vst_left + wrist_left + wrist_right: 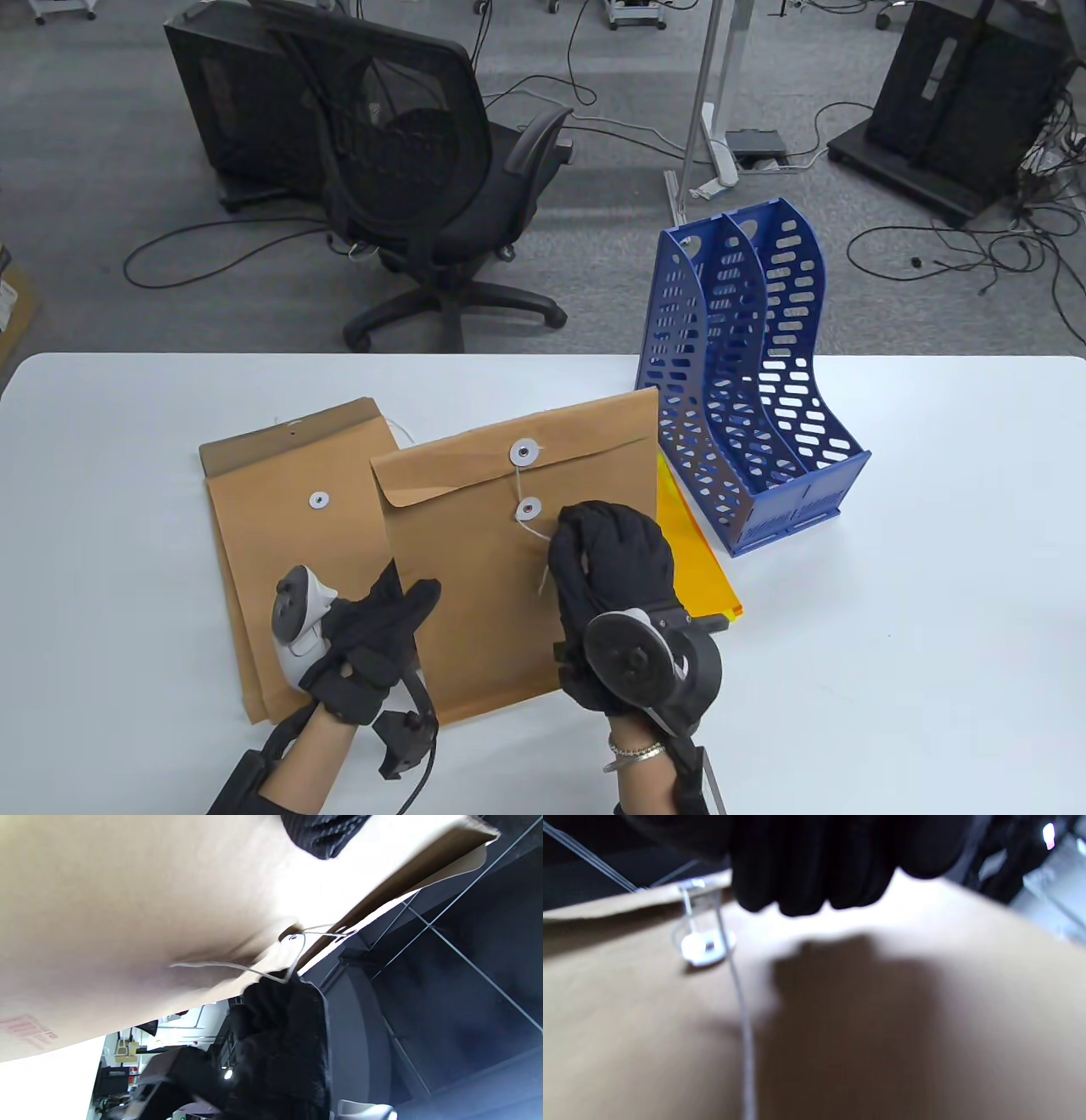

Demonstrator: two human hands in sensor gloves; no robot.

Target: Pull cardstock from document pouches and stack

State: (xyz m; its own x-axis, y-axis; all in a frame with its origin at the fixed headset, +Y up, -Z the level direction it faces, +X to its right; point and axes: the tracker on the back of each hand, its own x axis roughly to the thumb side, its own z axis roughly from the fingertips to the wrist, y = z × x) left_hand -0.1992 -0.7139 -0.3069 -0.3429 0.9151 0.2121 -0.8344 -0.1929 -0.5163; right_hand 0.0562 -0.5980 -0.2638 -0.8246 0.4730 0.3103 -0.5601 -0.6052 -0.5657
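A brown kraft pouch (475,586) with two white string buttons (527,509) stands tilted on the white table (933,594), its flap closed. My left hand (399,607) grips the pouch's left edge. My right hand (570,543) is curled and pinches the white closure string (536,533) just right of the lower button. The string runs from the buttons to my right hand (275,1027) in the left wrist view. The right wrist view is blurred and shows my fingers (806,870), a button (706,946) and the string (742,1018). A yellow cardstock sheet (691,552) lies flat behind the pouch.
More kraft pouches (280,526) lie stacked at the left, the top one with its flap open. A blue two-slot file holder (755,382) stands at the right, close to the yellow sheet. An office chair (424,187) stands beyond the table's far edge.
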